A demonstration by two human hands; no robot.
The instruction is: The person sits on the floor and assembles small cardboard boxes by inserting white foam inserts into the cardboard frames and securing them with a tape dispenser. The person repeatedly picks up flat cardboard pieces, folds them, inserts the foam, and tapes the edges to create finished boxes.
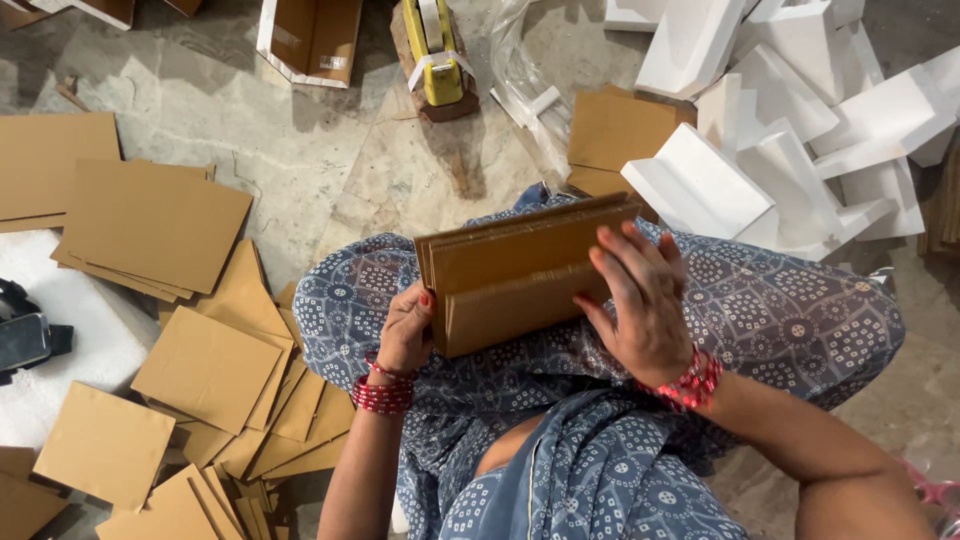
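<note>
Where the two hands meet at the centre of the frame, a stack of brown corrugated cardboard panels (520,270) stands on edge across the person's lap, tilted slightly up toward the right. Left hand (408,325), left of centre, is closed around the stack's left end, fingers wrapped over the edge, red bangles at the wrist. Right hand (640,300), right of centre, lies with fingers spread and palm pressed flat against the near face of the stack at its right end; red bangles also show on that wrist. Beneath the stack, blue patterned fabric (800,320) covers the lap and knees. Loose cardboard sheets (205,365) lie scattered and overlapping at lower left, with larger cardboard pieces (150,220) at middle left. White foam blocks (790,120) are heaped at upper right, touching one another. A yellow tape dispenser (437,50) rests on a wooden block at top centre, beside clear plastic wrap (520,70). An open carton (312,38) sits at top, left of the dispenser. A dark object (25,335) lies at the left edge; its kind cannot be determined. Flooring is mottled stone (300,150).
</note>
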